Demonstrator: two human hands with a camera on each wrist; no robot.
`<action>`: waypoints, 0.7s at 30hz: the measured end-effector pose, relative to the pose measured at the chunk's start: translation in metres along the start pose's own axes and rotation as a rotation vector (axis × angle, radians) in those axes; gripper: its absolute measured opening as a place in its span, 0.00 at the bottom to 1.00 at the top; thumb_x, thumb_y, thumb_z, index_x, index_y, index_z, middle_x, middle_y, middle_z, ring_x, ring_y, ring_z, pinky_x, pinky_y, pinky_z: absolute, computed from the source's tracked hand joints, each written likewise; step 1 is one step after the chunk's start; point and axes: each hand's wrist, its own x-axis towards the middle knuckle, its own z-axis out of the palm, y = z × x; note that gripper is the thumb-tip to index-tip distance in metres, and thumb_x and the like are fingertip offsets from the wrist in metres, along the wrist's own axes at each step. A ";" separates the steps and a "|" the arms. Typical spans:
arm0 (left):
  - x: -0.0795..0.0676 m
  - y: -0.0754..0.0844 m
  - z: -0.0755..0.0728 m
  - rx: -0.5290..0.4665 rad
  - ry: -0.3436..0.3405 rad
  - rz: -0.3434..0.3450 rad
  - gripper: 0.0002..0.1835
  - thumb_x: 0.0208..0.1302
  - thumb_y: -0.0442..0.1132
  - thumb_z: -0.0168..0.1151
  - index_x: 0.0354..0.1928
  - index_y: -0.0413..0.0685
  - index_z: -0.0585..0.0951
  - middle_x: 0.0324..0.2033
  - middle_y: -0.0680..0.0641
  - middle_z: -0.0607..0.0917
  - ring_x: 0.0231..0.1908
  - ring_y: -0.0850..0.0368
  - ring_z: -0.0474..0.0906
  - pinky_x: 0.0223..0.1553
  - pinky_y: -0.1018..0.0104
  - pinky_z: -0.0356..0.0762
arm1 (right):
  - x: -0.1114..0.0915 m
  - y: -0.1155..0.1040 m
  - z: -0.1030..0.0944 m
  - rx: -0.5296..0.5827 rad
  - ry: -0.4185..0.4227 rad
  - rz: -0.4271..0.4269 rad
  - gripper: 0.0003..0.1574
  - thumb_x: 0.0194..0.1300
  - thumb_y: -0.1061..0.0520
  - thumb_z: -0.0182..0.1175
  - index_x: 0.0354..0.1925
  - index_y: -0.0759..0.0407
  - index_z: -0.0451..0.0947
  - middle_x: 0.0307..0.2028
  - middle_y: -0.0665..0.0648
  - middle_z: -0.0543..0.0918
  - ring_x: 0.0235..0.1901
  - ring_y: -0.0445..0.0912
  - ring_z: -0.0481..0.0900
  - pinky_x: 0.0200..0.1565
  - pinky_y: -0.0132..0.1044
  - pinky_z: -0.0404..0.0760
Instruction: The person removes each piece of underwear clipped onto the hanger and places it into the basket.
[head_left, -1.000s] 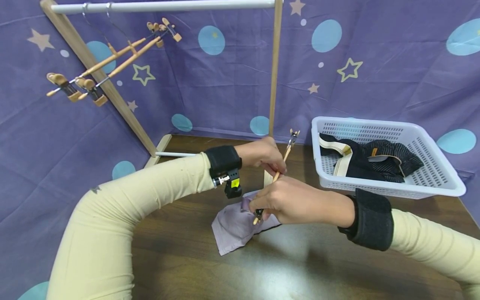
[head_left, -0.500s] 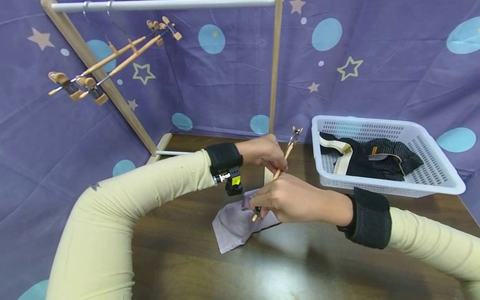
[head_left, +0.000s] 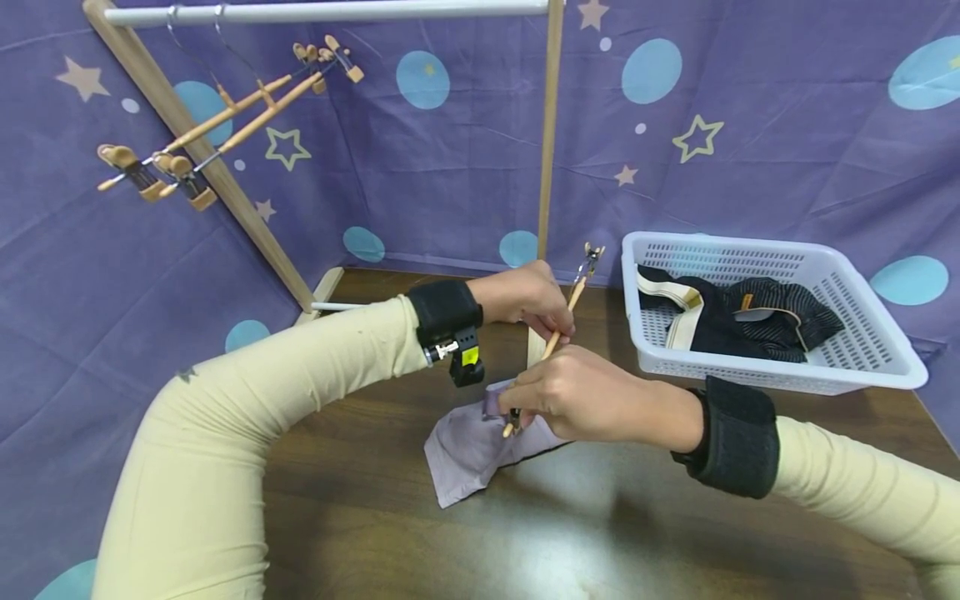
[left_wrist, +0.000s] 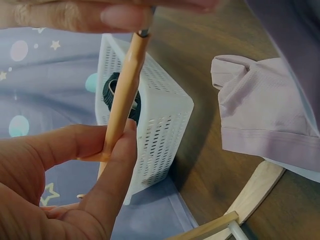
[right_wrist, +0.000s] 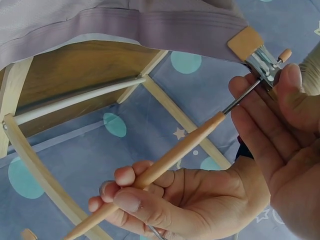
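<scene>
My left hand [head_left: 536, 302] pinches the middle of a wooden clip hanger [head_left: 576, 298] between thumb and fingers. In the left wrist view its bar [left_wrist: 126, 80] crosses between the two hands. My right hand [head_left: 577, 396] holds the hanger's near-end clip, thumb on the clip's metal part in the right wrist view. The clip's wooden pad [right_wrist: 245, 44] bites the waistband corner of a lilac garment [head_left: 468, 454]. That garment looks like underwear and lies partly on the table, partly hidden under my right hand. The far clip [head_left: 592, 252] grips no cloth.
A white perforated basket [head_left: 750, 379] with dark garments [head_left: 712, 321] stands at the back right. Two more clip hangers [head_left: 247, 117] hang from the white rail [head_left: 330, 12] of a wooden rack at upper left. A wooden post [head_left: 550, 150] rises behind my left hand.
Both hands and the hanger have shifted slightly upward, away from me. The right hand keeps its hold on the clip, and the left part of the garment stays put.
</scene>
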 end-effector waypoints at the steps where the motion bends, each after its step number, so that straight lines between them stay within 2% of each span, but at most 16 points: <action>1: 0.000 0.001 -0.001 0.002 0.001 0.003 0.06 0.50 0.20 0.64 0.23 0.33 0.78 0.12 0.46 0.83 0.17 0.57 0.82 0.20 0.72 0.86 | 0.000 0.000 0.000 -0.007 0.003 0.000 0.25 0.36 0.80 0.55 0.31 0.58 0.81 0.22 0.47 0.87 0.23 0.33 0.82 0.21 0.29 0.84; 4: -0.001 0.002 -0.002 0.004 0.003 0.011 0.09 0.50 0.20 0.65 0.21 0.35 0.76 0.10 0.47 0.83 0.17 0.57 0.81 0.16 0.75 0.83 | 0.000 0.000 0.001 -0.015 0.011 0.004 0.25 0.35 0.80 0.55 0.31 0.59 0.82 0.22 0.47 0.88 0.23 0.33 0.82 0.22 0.29 0.84; 12: -0.002 0.005 -0.003 0.011 -0.015 0.017 0.07 0.51 0.21 0.66 0.23 0.35 0.77 0.10 0.47 0.84 0.19 0.56 0.81 0.19 0.74 0.84 | 0.000 0.000 -0.001 -0.025 0.037 0.003 0.27 0.34 0.81 0.54 0.32 0.61 0.84 0.21 0.47 0.88 0.22 0.33 0.82 0.21 0.29 0.85; 17: -0.001 0.006 -0.003 0.049 -0.006 0.019 0.02 0.50 0.23 0.67 0.27 0.31 0.82 0.11 0.48 0.84 0.19 0.57 0.81 0.19 0.75 0.84 | 0.000 -0.002 -0.006 -0.010 0.058 0.022 0.28 0.33 0.81 0.52 0.32 0.61 0.84 0.22 0.47 0.88 0.23 0.33 0.82 0.20 0.27 0.82; 21: -0.001 0.007 -0.003 0.047 -0.004 0.038 0.03 0.51 0.22 0.65 0.30 0.28 0.84 0.11 0.47 0.84 0.18 0.57 0.81 0.18 0.74 0.84 | 0.000 -0.001 -0.008 -0.008 0.061 0.033 0.29 0.33 0.81 0.51 0.33 0.61 0.84 0.22 0.47 0.88 0.23 0.33 0.82 0.20 0.27 0.82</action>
